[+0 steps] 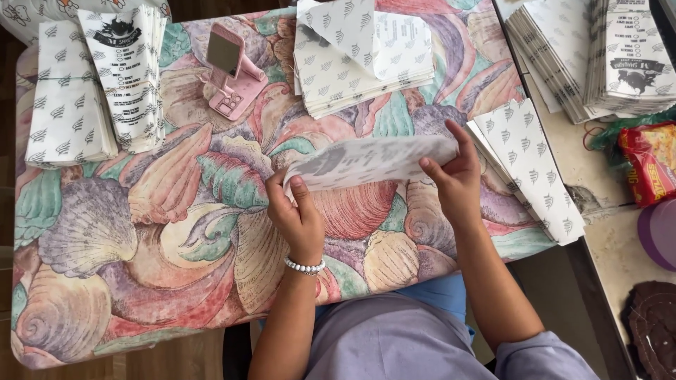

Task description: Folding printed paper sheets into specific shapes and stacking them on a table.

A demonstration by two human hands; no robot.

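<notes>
Shell-patterned cloth (141,232) in pastel colours covers the table. Held just above its middle is a white patterned paper sheet (370,162), blurred; the left hand (296,214) is pinched on its left end and the right hand (454,176) on its right edge, fingers clamped on the paper. Behind it are seen a pink phone stand (231,74) and a stack of printed paper bags (355,60). Two more stacks (91,91) lie far left, others (598,56) far right. A red snack packet (651,162) lies on the side counter.
</notes>
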